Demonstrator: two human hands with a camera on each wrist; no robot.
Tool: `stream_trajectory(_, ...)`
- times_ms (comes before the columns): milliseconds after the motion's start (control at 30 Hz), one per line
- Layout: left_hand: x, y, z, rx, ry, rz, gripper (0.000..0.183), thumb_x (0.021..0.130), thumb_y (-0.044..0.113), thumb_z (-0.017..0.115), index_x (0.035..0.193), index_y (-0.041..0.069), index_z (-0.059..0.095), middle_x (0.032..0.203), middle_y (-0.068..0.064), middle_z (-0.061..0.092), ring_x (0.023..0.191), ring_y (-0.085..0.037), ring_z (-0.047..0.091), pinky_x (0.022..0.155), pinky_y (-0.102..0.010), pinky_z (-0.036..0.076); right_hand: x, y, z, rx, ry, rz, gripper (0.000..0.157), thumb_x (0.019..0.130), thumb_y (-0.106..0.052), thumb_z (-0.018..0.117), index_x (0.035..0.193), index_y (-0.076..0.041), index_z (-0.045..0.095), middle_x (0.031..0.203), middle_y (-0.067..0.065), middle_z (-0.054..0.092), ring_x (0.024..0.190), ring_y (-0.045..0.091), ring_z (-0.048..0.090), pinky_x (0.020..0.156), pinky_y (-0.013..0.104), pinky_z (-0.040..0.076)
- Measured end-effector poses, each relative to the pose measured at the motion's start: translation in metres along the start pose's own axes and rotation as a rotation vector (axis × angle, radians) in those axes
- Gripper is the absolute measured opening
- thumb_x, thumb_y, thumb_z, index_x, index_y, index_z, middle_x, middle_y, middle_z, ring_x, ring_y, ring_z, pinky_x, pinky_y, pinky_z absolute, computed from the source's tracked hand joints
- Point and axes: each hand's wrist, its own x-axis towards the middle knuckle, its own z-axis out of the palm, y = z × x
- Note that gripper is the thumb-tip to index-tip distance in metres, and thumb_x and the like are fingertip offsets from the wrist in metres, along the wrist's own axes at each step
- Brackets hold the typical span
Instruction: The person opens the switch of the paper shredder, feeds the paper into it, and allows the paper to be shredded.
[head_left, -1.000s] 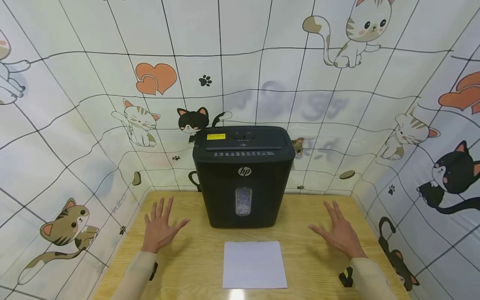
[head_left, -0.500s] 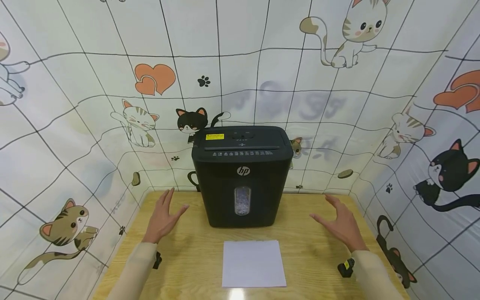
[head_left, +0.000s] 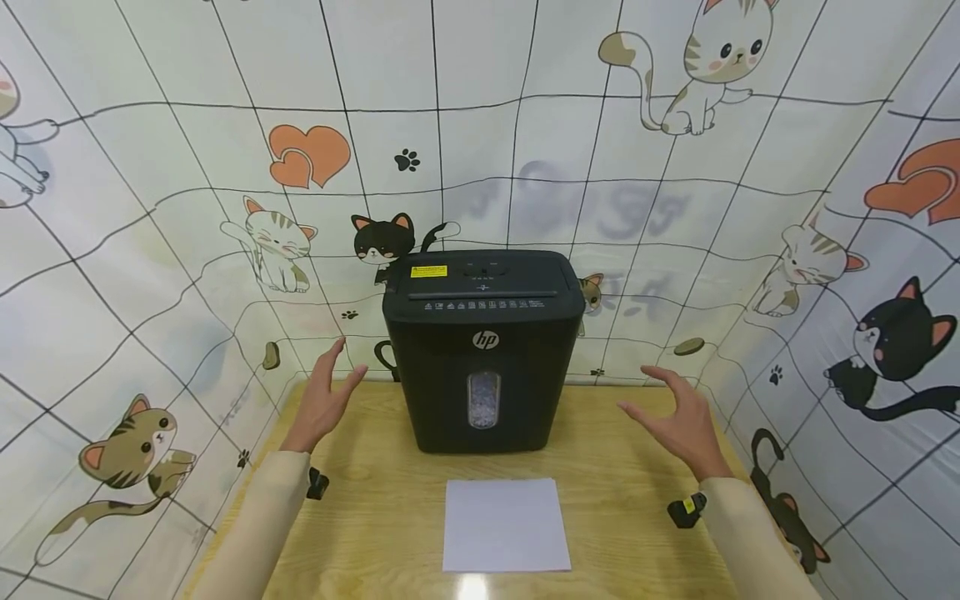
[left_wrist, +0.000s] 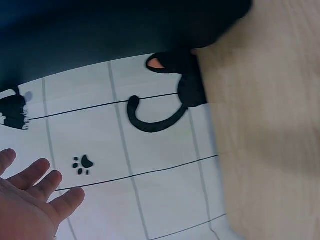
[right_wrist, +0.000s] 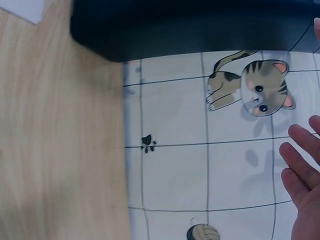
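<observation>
A black HP paper shredder (head_left: 442,383) stands upright at the back middle of the table, its small front window showing shredded bits. In front of it lies a white sheet of paper (head_left: 506,527), flat on the wood. My left hand (head_left: 322,407) is raised to the left of the shredder, apart from it, fingers extended and thumb spread toward it. On the other side my right hand (head_left: 684,427) mirrors this, also holding nothing. Both wrist views show the shredder's dark side, with the left hand (left_wrist: 30,205) and right hand (right_wrist: 305,175) partly cut off at the frame edges.
The light wooden table (head_left: 375,525) backs onto a white wall covering (head_left: 480,142) printed with cats and grid lines, which also closes in both sides. A yellow label (head_left: 429,272) sits on the shredder's top, beside the feed slot.
Both hands have risen and turned from palms facing down and fingers spread to facing the shredder sideways. The shredder and paper have stayed put.
</observation>
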Motion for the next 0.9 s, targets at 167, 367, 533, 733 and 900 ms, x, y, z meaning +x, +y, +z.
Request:
stream_trajectory(167, 0.012, 0.012, -0.009, -0.025, 0.03, 0.044, 0.074, 0.105, 0.05, 0.052, 0.165, 0.024, 0.018, 0.168, -0.016, 0.026, 0.156, -0.041, 0.021, 0.12, -0.068, 0.02, 0.012, -0.013, -0.003, 0.011, 0.005, -0.042, 0.079, 0.082, -0.042, 0.086, 0.15, -0.019, 0.052, 0.152, 0.018, 0.053, 0.139, 0.046, 0.047, 0.106, 0.068, 0.037)
stream_trajectory(367, 0.03, 0.025, -0.017, -0.033, 0.049, 0.048, 0.073, 0.104, 0.054, 0.051, 0.165, 0.026, 0.021, 0.169, -0.012, 0.027, 0.157, -0.039, 0.022, 0.121, -0.066, 0.02, 0.026, -0.026, -0.004, 0.037, -0.007, -0.068, 0.079, 0.083, -0.043, 0.085, 0.152, -0.032, 0.048, 0.156, 0.01, 0.05, 0.141, 0.042, 0.046, 0.11, 0.064, 0.038)
stream_trajectory(533, 0.042, 0.041, -0.023, -0.052, 0.049, 0.065, 0.073, 0.103, 0.055, 0.051, 0.164, 0.028, 0.021, 0.167, -0.012, 0.031, 0.156, -0.037, 0.025, 0.122, -0.063, 0.022, 0.039, -0.036, -0.004, 0.055, -0.017, -0.102, 0.079, 0.083, -0.041, 0.086, 0.152, -0.034, 0.047, 0.157, 0.007, 0.05, 0.142, 0.04, 0.046, 0.11, 0.065, 0.037)
stream_trajectory(733, 0.059, 0.065, -0.032, -0.047, 0.035, 0.079, 0.076, 0.102, 0.059, 0.051, 0.165, 0.027, 0.021, 0.168, -0.012, 0.03, 0.156, -0.035, 0.025, 0.123, -0.061, 0.023, 0.054, -0.051, -0.008, 0.078, 0.014, -0.191, 0.08, 0.081, -0.032, 0.089, 0.151, -0.031, 0.05, 0.154, 0.007, 0.054, 0.142, 0.036, 0.048, 0.111, 0.064, 0.037)
stream_trajectory(900, 0.075, 0.086, -0.038, 0.004, 0.01, 0.084, 0.082, 0.099, 0.064, 0.052, 0.165, 0.025, 0.021, 0.169, -0.008, 0.028, 0.158, -0.034, 0.021, 0.122, -0.064, 0.021, 0.063, -0.063, -0.01, 0.066, 0.004, -0.216, 0.079, 0.081, -0.032, 0.088, 0.151, -0.032, 0.05, 0.154, 0.006, 0.053, 0.144, 0.035, 0.046, 0.112, 0.065, 0.036)
